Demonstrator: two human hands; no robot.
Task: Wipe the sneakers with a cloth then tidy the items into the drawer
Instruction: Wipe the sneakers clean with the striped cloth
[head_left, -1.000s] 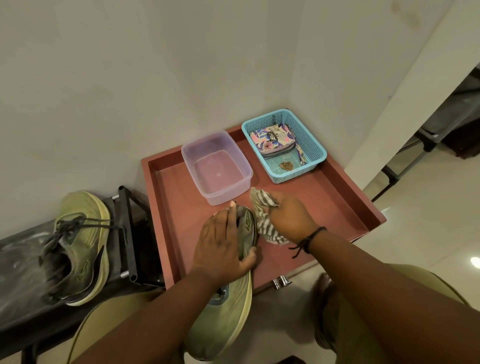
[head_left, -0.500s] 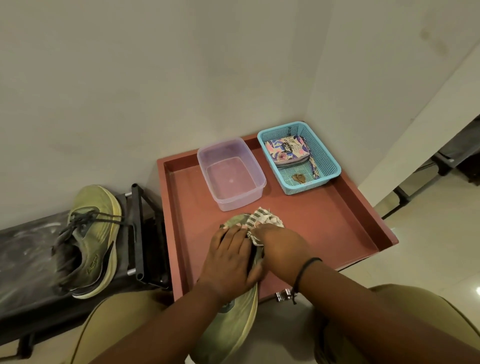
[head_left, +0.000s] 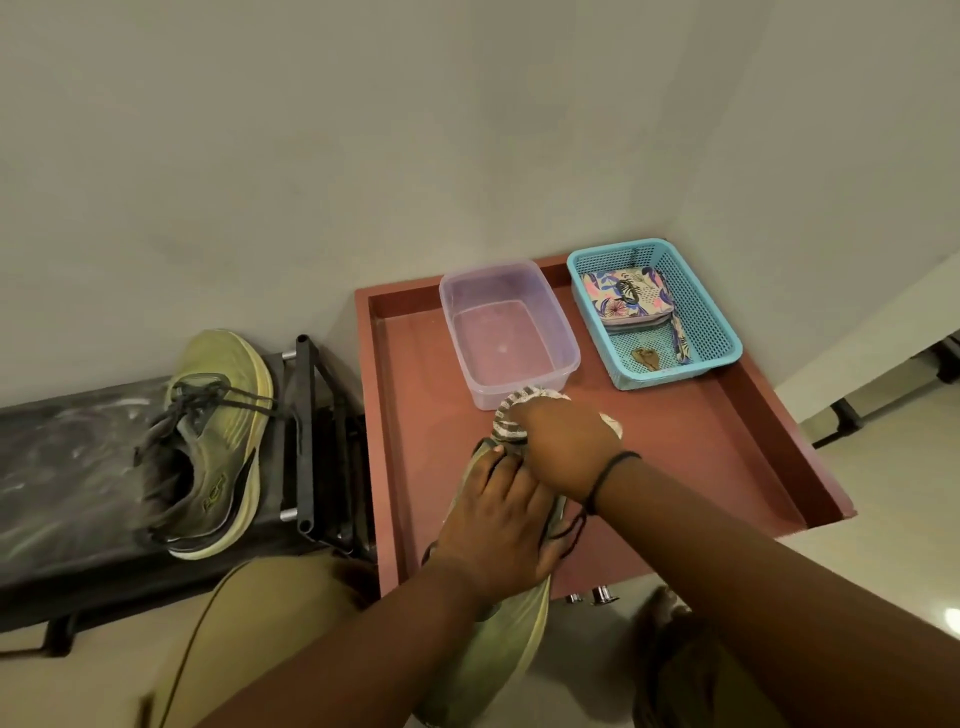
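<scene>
An olive-green sneaker (head_left: 498, 654) lies lengthwise over the front edge of the open red-brown drawer (head_left: 727, 447), toe pointing into it. My left hand (head_left: 498, 525) grips its upper from above. My right hand (head_left: 566, 441) presses a striped grey-and-white cloth (head_left: 511, 418) onto the toe end, just in front of the clear tub. The second olive sneaker (head_left: 218, 447), laces loose, rests on its side on the black bench at the left. Much of the held sneaker is hidden under my hands.
Inside the drawer at the back stand a clear plastic tub (head_left: 506, 332) and a blue mesh basket (head_left: 701, 312) holding a floral pouch (head_left: 631, 296). A black bench (head_left: 67, 467) with a metal frame adjoins the drawer's left side. White walls close in behind; my knees are below.
My right hand has slid the cloth from the sneaker's right side up over its toe, toward the clear tub. My left hand keeps its grip. The camera view has shifted, so the drawer sits further right.
</scene>
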